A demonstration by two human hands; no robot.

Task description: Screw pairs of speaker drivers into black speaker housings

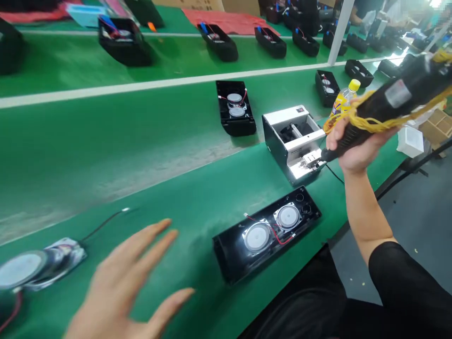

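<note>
The left hand [113, 292] is open and holds nothing. It is over the near left part of the green desk [169, 212], and its fingers [153, 252] are spread, with the thumb well apart from them. The hand is a little blurred.

The right hand [360, 150] is raised at the right side and holds a black power tool [384, 103]. Its fingers [337, 134] are closed around the handle, and the tool is tilted, with the narrow end down to the left. A yellow cord [370, 124] is wrapped around this tool.

Between the two hands, nearer to the person, a long black case [231, 254] lies on the desk. Two round speakers [257, 237] are set side by side in it, and a red wire [280, 242] runs beside them. Behind this case stands a black and white machine [277, 160], close to the tip of the tool in the view. A bottle [339, 104] with a yellow cap [354, 84] is behind the right hand.

At the left edge, near the left hand, lies a loose speaker [23, 268]; a dark cable [102, 226] with a white plug [125, 209] reaches out behind it. Beyond the desk, a smaller open case [237, 128] with two round speakers rests on a green surface [106, 136]. Farther away, more black cases [224, 46] stand in a row, and a red cloth [229, 21] lies behind some of them.
</note>
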